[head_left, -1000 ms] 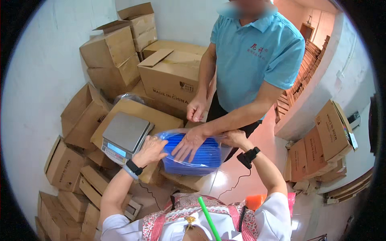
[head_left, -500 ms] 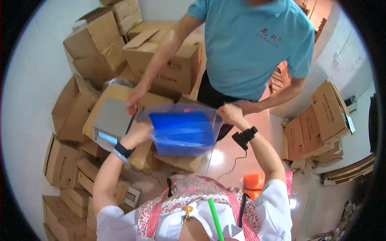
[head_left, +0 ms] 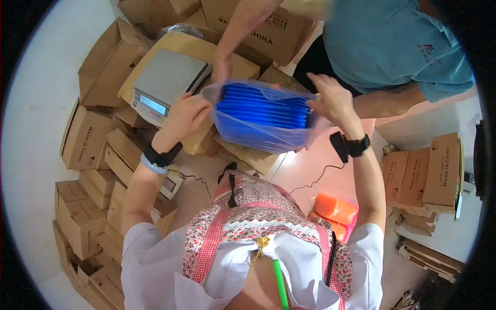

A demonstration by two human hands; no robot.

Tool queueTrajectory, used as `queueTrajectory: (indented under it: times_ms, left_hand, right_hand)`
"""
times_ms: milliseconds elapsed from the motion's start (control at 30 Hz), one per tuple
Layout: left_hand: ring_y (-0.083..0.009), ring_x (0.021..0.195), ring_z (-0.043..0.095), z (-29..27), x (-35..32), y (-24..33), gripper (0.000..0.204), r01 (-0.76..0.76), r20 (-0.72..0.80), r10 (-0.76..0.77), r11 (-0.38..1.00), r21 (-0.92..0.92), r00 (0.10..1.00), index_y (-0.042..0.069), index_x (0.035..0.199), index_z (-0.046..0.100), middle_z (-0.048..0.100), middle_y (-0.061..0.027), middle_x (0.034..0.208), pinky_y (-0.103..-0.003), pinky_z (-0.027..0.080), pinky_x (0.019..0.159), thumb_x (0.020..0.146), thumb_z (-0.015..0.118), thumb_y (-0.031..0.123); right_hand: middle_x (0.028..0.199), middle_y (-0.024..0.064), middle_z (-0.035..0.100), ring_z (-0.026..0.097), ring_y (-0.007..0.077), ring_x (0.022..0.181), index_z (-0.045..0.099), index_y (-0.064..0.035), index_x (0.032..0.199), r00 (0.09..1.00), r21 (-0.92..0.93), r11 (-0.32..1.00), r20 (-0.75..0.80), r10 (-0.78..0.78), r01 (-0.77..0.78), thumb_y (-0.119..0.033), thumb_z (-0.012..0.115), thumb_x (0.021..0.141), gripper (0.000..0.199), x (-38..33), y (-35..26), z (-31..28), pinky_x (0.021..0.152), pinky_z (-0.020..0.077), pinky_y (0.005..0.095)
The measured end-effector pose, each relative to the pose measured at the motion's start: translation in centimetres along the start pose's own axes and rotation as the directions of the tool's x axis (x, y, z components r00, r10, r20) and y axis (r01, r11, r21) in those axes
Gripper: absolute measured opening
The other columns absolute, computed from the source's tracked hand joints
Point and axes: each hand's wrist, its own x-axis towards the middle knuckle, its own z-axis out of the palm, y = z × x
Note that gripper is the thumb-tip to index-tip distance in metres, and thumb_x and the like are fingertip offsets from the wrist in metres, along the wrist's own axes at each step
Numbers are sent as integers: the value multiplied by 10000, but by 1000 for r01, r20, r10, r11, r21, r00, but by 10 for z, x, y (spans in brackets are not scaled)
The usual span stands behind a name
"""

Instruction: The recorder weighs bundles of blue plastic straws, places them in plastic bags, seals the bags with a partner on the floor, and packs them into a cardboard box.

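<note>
the clear plastic bag of blue ribbed sheets (head_left: 263,116) is now lifted up between both of the wearer's hands, where a second ago it lay low on the cartons with the co-worker's palm pressing on top; left hand (head_left: 187,114) clamps the bag's left edge, fingers curled round the plastic, right hand (head_left: 333,99) grips the right edge with fingers spread along it, so both hands are closed on the bag; the co-worker's hand (head_left: 222,66) has come off the top of the stack and now sits at the bag's upper left corner, touching or just behind the plastic, cannot tell which; the grey weighing scale (head_left: 166,82) stands bare just left of the bag on a flat carton (head_left: 217,51), nothing on its pan; bag hangs beside the scale, not over it; judging from this, the load has passed from shared holding to the wearer carrying it alone; orange packs (head_left: 336,209) lie on the floor by the wearer's right side, cartons all round
</note>
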Motion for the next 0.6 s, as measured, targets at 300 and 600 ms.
queueTrajectory:
  times_ms: [300,600]
  left_hand:
    - [-299,932,556,25,-15,43,242,-300,-304,310,951,81,901,62,928,613,589,-102,989,-415,431,813,710,643,162]
    - [-309,1285,304,124,17,76,637,-126,-3,126,992,24,992,41,1255,454,394,-167,1341,-476,176,1071,759,608,411]
  right_hand:
    - [856,75,630,622,253,776,607,-99,813,963,-63,966,118,-242,250,-194,587,760,111,45,-31,54,610,499,364]
    - [620,101,576,594,294,598,616,-118,811,967,50,970,75,-242,239,-170,537,799,94,41,-38,45,503,462,387]
